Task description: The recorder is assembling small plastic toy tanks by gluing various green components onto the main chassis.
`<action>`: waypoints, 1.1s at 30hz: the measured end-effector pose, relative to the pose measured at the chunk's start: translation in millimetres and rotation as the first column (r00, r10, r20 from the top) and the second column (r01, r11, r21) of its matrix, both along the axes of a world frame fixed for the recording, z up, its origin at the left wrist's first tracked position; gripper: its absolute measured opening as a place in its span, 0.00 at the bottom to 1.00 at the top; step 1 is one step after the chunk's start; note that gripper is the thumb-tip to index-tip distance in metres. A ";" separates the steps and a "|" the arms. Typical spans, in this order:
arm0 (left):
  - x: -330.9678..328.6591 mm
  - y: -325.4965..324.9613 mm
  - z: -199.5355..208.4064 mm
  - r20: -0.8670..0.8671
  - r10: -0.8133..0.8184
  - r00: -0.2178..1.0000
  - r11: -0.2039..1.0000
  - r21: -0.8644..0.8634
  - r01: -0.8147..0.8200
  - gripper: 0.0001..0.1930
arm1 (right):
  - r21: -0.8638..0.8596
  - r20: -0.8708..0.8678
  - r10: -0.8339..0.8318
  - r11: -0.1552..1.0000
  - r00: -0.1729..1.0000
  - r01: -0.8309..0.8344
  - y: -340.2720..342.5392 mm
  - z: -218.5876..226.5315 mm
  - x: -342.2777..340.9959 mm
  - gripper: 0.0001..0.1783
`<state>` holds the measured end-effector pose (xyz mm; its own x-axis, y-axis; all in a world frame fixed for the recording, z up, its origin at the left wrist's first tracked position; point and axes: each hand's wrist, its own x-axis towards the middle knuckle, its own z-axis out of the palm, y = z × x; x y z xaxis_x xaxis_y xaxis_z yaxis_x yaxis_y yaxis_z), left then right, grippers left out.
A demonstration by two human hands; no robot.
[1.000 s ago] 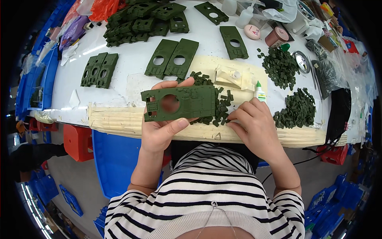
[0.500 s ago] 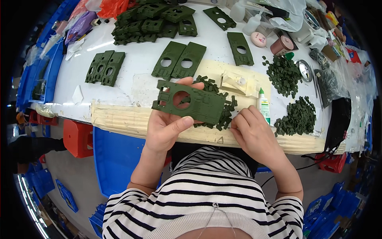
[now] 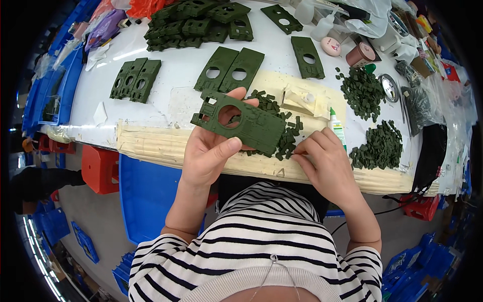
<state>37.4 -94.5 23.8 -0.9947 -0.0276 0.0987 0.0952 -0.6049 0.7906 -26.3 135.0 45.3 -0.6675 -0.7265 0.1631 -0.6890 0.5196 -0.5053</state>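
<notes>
My left hand (image 3: 205, 155) is closed around a dark green plastic model tank hull (image 3: 259, 129). The hull has a large round hole, and my thumb lies along its near edge. Close to its right end, my right hand (image 3: 326, 162) has thumb and fingertips pinched together at the edge of a small heap of green plastic pieces (image 3: 288, 143). Whatever the pinch holds is too small to make out. The hull covers part of this heap. A white glue bottle with a green tip (image 3: 337, 132) lies just beyond my right hand.
A tape-covered block (image 3: 313, 104) sits behind the heap. Two larger piles of small green pieces (image 3: 363, 93) are at the right. More hulls lie singly, in a pair (image 3: 244, 65), in a row of three (image 3: 135, 80) and stacked (image 3: 193, 25) at the back. A padded strip (image 3: 151, 146) edges the table.
The left hand has tilted the hull slightly, its right end turning toward me. The right hand stays pinched by the heap, shifting only a little. The whole view has moved slightly.
</notes>
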 end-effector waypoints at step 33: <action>2.9 23.6 7.5 0.102 -0.342 0.934 0.934 -0.070 0.350 0.37 | -0.403 0.862 0.181 0.811 0.473 0.425 -2.4 38.6 -32.6 0.08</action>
<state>40.3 -70.9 31.3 -0.9458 0.3248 -0.0015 -0.1793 -0.5181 0.8363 -58.9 132.6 83.9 -0.7500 -0.6190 -0.2329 0.2854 0.0149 -0.9583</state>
